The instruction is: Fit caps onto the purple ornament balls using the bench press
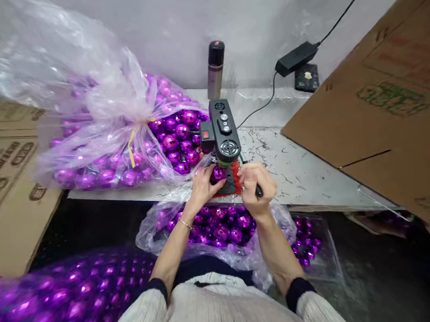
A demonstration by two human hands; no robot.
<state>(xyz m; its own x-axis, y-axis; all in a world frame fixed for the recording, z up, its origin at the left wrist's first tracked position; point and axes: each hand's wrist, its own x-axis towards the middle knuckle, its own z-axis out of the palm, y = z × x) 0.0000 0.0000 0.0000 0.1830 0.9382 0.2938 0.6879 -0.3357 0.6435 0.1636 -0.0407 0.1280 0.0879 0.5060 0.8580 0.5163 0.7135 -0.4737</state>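
Ball [219, 172], purple and faceted, just beneath the head of a black machine [225, 131], close by a dark pad [228, 185] on a red mat [237, 178]; hard to tell whether resting on the pad. Around the ball, clamped on it between thumb and fingers, the left grip [202, 185]; on that wrist, a thin bracelet [185, 224]. Right of the machine, the right grip [257, 183], clamped in a fist on a lever with a black handle [259, 191]. On the machine's left flank, a red switch [205, 134].

Beneath, a white table [273, 157], strewn on the right with dark bits [289, 178]. Just left of the machine, a clear bag [103, 114] full of purple balls, tied with a yellow strip [132, 151]. Behind the machine, upright, a black-capped bottle [215, 78]. To the right, a black adapter [296, 59] on a cable [273, 95]. Farther right, tilted, a large cardboard box [361, 113]; far left, printed cardboard [13, 193].

Below the table edge, between the forearms, an open bag [150, 233] of similar balls; right of it, smaller balls [305, 243] in a clear container [328, 261]. At lower left, blurred, more purple balls [63, 301].
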